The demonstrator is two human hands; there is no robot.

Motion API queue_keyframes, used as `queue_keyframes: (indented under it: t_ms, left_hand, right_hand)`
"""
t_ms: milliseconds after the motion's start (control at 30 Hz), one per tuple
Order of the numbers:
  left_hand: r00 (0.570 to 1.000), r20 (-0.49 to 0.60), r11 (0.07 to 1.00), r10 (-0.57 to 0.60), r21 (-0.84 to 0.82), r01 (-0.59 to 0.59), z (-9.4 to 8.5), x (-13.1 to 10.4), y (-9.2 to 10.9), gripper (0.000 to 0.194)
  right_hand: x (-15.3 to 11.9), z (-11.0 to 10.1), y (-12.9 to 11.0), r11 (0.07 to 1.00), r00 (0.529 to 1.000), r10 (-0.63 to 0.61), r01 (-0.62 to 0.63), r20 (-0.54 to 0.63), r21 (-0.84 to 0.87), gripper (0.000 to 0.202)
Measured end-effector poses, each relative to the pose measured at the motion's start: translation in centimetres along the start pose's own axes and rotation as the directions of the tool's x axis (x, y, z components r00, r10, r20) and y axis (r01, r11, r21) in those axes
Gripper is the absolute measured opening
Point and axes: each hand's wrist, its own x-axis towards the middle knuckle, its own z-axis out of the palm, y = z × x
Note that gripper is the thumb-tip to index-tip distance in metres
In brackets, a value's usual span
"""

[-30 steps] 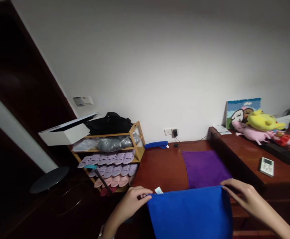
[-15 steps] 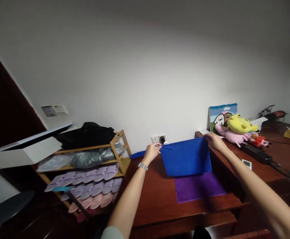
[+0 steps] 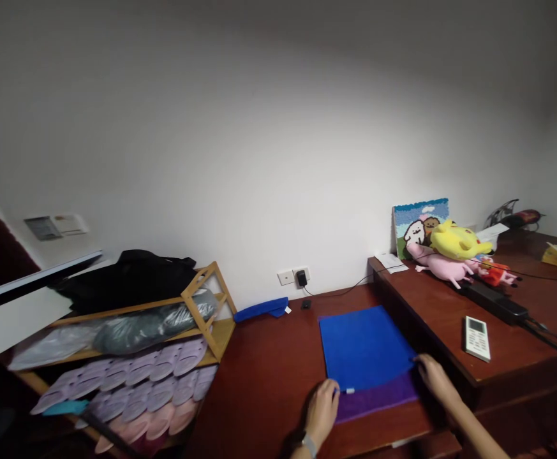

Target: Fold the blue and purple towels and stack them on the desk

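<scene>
A blue cloth (image 3: 367,347) lies spread on the red-brown table (image 3: 263,363), partly over a purple cloth (image 3: 378,400) that shows along its near edge. My left hand (image 3: 323,408), with a watch at the wrist, pinches the blue cloth's near left corner. At its near right corner, my right hand (image 3: 434,377) grips the fabric between closed fingers. A small white tag sits on the near edge beside my left hand. Against the wall lies a folded blue cloth (image 3: 261,308).
On the raised desk (image 3: 422,293) at right are a white remote (image 3: 477,338), plush toys (image 3: 455,245), a picture (image 3: 419,223) and a black power strip (image 3: 496,303). A shoe rack (image 3: 215,319) with slippers stands left. A plug (image 3: 302,278) sits in the wall socket.
Both hands have come down and nearer with the blue cloth. It hung upright before and now lies flat over the purple cloth. The view has shifted, showing more of the remote.
</scene>
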Motion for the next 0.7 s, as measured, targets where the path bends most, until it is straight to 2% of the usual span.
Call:
queue_keyframes:
  t_ms: [100,267,333,533,633,700]
  left_hand:
    - [0.997,-0.045,0.993,0.057,0.103,-0.052,2.6,-1.4,-1.3,0.026]
    - [0.962,-0.199,0.971,0.189,0.185,-0.152,2.2,-0.6,-1.5,0.03]
    - [0.965,-0.177,0.967,0.195,0.199,-0.159,2.1,-0.8,-1.3,0.029]
    - [0.993,-0.02,0.979,0.117,0.17,-0.112,2.6,-2.9,-1.0,0.026]
    - [0.995,0.019,0.984,0.093,0.153,-0.095,2.2,-3.4,-1.2,0.026]
    - [0.995,0.026,0.982,0.093,0.163,-0.096,1.5,-3.7,-2.3,0.027]
  right_hand:
    - [-1.4,1.5,2.8,1.0,1.0,0.019,-0.019,-0.017,0.023,0.025]
    - [-0.8,0.6,1.8,0.998,0.993,-0.068,0.068,-0.098,-0.005,0.03]
    - [-1.3,0.4,1.6,0.996,0.993,-0.073,0.069,-0.097,-0.047,0.03]
    - [-4.9,1.7,3.4,0.98,0.998,0.057,-0.05,0.034,-0.192,0.033]
    - [-5.3,1.8,3.2,0.957,0.998,0.061,-0.056,0.011,-0.286,0.036]
    - [-4.9,1.9,2.1,0.944,1.0,0.01,-0.011,-0.005,-0.331,0.038]
